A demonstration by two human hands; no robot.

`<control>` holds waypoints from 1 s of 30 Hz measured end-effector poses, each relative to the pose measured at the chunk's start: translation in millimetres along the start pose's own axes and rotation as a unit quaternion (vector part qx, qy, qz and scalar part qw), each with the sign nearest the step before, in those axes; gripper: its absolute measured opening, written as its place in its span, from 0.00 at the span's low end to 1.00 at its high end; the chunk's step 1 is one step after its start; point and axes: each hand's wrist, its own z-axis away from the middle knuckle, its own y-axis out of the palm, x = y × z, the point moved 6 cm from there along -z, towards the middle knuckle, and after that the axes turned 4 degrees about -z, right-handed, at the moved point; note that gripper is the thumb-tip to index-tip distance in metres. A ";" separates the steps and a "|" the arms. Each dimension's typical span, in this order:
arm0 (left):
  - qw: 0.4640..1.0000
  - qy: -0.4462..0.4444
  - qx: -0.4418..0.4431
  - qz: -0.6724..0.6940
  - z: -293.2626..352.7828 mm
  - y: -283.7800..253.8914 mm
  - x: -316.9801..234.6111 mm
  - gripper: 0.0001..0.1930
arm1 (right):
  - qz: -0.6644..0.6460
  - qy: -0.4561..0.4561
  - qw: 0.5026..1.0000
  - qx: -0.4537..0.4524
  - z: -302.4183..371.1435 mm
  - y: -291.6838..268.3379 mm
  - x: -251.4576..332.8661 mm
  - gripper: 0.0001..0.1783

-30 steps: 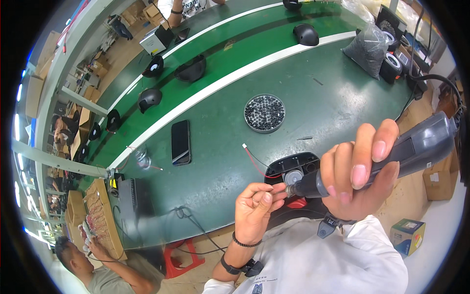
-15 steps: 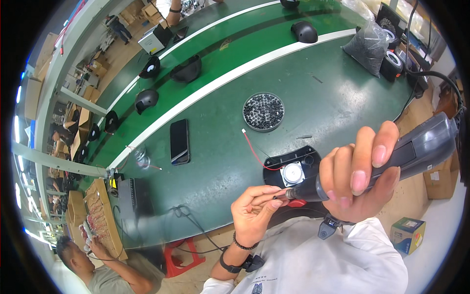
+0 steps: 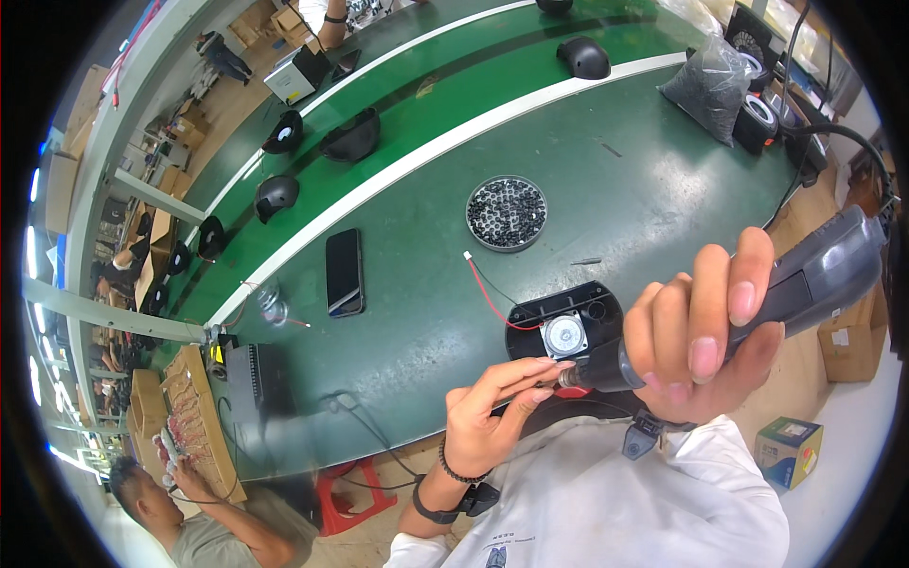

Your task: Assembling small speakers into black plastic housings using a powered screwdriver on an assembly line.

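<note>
My right hand (image 3: 701, 331) is wrapped round the dark grey body of an electric screwdriver (image 3: 805, 284), its nose pointing left. At that nose my left hand (image 3: 492, 402) is closed in a pinch, thumb and fingertips around the bit end. Whatever small piece sits between those fingertips is too hidden to make out. Just beyond both hands, a black plastic housing (image 3: 530, 315) lies on the table with a square silver-framed speaker (image 3: 566, 335) in it. From the speaker a red and black wire lead (image 3: 486, 287) runs out to a white connector.
A round dish of small black screws (image 3: 507, 214) stands beyond the housing, with a phone (image 3: 345, 272) to its left. Black shells (image 3: 352, 135) sit on the green conveyor belt. A bag of black parts (image 3: 708, 90) rests far right. At lower left a co-worker (image 3: 147, 506) handles wired parts.
My left fingers have shifted slightly at the screwdriver's tip and look straighter. The screwdriver in my right hand has tilted a little. The whole view has moved slightly.
</note>
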 end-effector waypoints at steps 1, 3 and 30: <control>1.000 0.007 0.012 -0.012 -0.9 1.1 -2.3 0.14 | -0.003 -0.003 1.000 -0.004 0.3 -0.9 -0.2 0.12; 0.999 0.015 0.023 -0.024 -1.1 2.0 -3.1 0.14 | -0.008 -0.006 1.000 -0.008 0.2 -2.3 -0.7 0.13; 0.877 0.176 0.127 -0.429 -15.7 32.4 32.5 0.37 | 0.127 -0.004 0.987 -0.094 6.4 -30.8 22.8 0.21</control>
